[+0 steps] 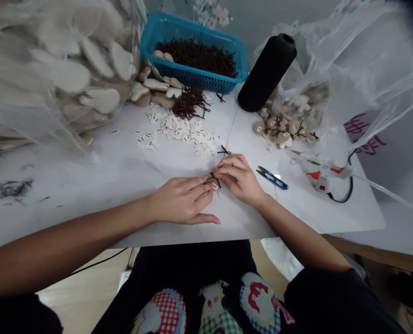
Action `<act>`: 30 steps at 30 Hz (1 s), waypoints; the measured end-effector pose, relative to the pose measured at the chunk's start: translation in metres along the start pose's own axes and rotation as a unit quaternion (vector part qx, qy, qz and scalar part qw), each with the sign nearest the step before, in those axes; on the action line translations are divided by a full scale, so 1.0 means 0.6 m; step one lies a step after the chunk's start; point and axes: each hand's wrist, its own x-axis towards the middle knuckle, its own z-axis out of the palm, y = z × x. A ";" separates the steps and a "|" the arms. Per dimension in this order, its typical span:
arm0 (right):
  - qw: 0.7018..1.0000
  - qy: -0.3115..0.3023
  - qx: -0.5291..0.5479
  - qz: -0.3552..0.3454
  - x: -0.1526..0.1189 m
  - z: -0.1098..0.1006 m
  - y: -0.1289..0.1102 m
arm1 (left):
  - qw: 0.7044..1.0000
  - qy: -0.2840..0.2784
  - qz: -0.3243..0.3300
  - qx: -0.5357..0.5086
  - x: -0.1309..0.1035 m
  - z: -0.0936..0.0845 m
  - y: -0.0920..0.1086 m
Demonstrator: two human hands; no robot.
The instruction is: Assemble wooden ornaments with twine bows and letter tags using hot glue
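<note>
My left hand (185,199) lies low over the white table, palm down, its fingertips pressed at the left side of a small brown cord bow (213,176). The thumb of that hand sticks out apart, nearer the table's front edge. On the other side of the bow, my right hand (239,178) pinches it between thumb and fingers. A tiny white printed label (215,186) shows just below the bow. What lies under the left fingers is hidden. Just beyond my right fingers is another loose brown bow (224,150). Blue-handled thread snips (273,178) rest right of my right hand.
Behind my hands spread white labels (188,132) and a heap of brown bows (191,103). A blue basket (241,55), black thread cone (267,72) and finished pieces (282,129) stand farther back. A plastic bag (70,69) of felt shapes fills the left; a power strip (322,184) lies right.
</note>
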 end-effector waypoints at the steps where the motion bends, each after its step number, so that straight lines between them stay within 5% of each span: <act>1: 1.000 0.001 -0.004 0.000 -0.001 0.001 -0.001 | 1.000 0.000 -0.001 0.000 0.000 0.001 0.000; 13: 0.997 0.064 -0.016 0.032 -0.014 0.013 -0.012 | 1.000 0.000 -0.008 0.007 -0.002 0.002 0.002; 23: 0.997 0.038 -0.063 0.033 -0.018 0.018 -0.023 | 1.000 -0.012 -0.010 0.012 -0.004 0.005 0.005; 30: 0.991 0.106 -0.028 0.071 -0.025 0.007 -0.024 | 1.000 -0.009 -0.008 -0.003 -0.007 0.007 0.006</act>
